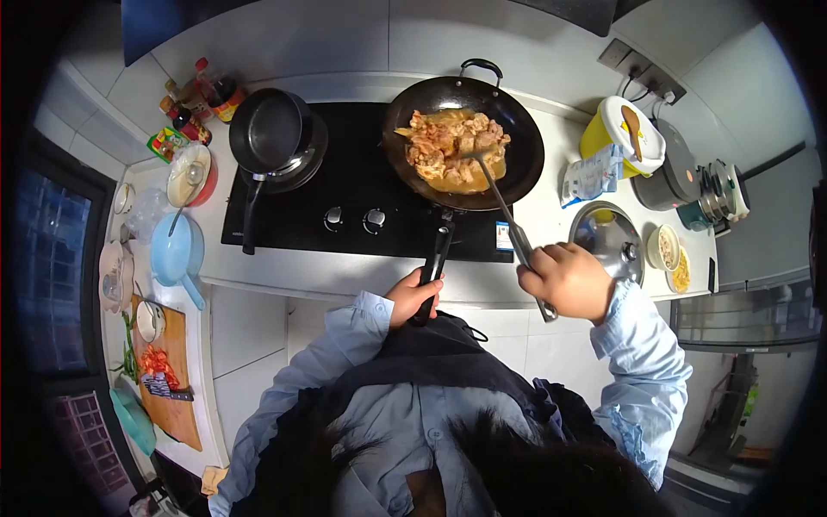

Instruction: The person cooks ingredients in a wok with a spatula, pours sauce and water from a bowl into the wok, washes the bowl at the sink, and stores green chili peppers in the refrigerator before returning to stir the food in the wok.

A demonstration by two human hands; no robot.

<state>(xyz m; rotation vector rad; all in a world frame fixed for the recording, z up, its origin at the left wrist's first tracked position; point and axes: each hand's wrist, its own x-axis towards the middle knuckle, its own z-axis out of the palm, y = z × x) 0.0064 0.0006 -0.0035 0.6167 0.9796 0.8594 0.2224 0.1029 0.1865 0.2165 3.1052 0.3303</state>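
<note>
A black wok (527,159) sits on the right side of the gas stove (357,172), holding browned chunks of meat (457,142) in a shallow brownish sauce. My left hand (415,297) is closed around the wok's long black handle (438,254). In my right hand (564,280) is a long metal spatula (508,215) with a dark grip, held by its handle. Its far end reaches down into the meat, where sauce and food hide the blade.
A small black pan (267,129) stands on the left burner. Right of the stove are a glass lid (607,237), a plastic bag (593,177), a yellow tub (616,133) and small bowls (664,247). At left lie a blue pan (177,250) and a cutting board (177,414) with chopped red pepper.
</note>
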